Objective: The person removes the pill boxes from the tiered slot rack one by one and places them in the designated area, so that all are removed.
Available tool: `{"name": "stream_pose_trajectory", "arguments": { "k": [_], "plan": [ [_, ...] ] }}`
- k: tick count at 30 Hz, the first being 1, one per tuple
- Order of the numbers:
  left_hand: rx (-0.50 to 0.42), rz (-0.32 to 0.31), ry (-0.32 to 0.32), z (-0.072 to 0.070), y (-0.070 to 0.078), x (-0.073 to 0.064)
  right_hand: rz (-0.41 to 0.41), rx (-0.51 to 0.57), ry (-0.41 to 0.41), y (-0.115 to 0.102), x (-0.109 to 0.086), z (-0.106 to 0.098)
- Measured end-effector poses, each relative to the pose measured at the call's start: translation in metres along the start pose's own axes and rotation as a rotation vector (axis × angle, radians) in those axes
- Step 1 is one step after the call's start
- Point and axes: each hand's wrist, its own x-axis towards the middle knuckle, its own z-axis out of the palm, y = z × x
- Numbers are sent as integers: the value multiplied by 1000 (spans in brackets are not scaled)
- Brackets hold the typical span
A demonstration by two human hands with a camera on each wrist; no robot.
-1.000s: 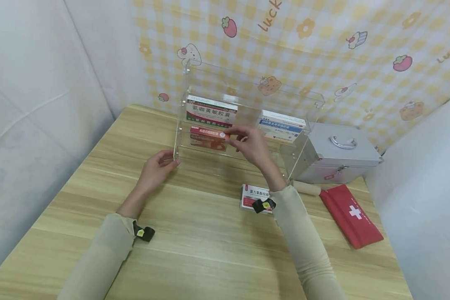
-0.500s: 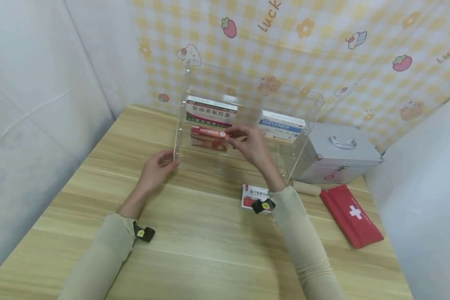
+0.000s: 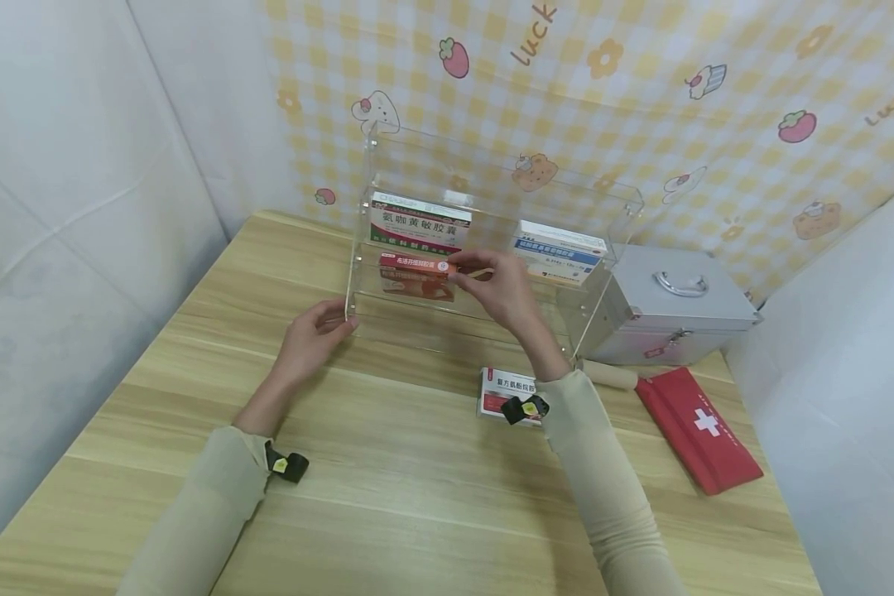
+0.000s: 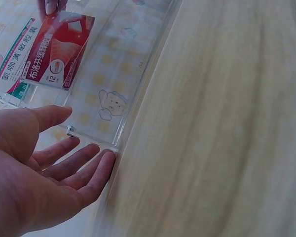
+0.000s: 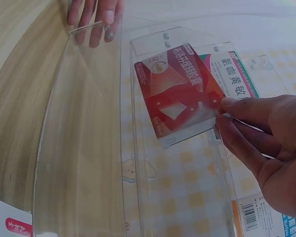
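Note:
My right hand (image 3: 501,290) pinches the right end of a red medicine box (image 3: 415,276) between thumb and fingers. The box is in the lower tier of a clear acrylic rack (image 3: 462,331), below a white and green medicine box (image 3: 420,225). In the right wrist view, the red box (image 5: 175,94) shows its broad printed face, with my fingertips at one edge. My left hand (image 3: 310,339) holds the rack's lower left corner. In the left wrist view, the thumb and fingers of that hand (image 4: 49,168) lie on either side of the clear side panel.
A blue and white medicine box (image 3: 559,252) stands at the rack's right. Another medicine box (image 3: 501,389) lies on the table (image 3: 387,480), partly under my right wrist. To the right are a silver case (image 3: 678,306), a beige roll (image 3: 608,373) and a red first-aid pouch (image 3: 700,430).
The red box has shifted very slightly right and down within the lower tier. Both hands keep their holds and have hardly moved.

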Motion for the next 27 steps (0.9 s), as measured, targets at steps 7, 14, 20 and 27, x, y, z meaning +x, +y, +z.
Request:
{"name": "stream_pose_trajectory", "arguments": {
  "k": [7,14,20,27],
  "plan": [
    [4,0,0,1,-1,0,-15,55,15,-1,0,-3],
    [13,-3,-2,0,-1,0,-39,101,49,-2,-1,-6],
    [22,-4,1,0,-1,0,-69,114,73,-6,-1,-9],
    [29,3,4,1,0,0,-95,129,87,-7,-2,-12]
  ]
}}
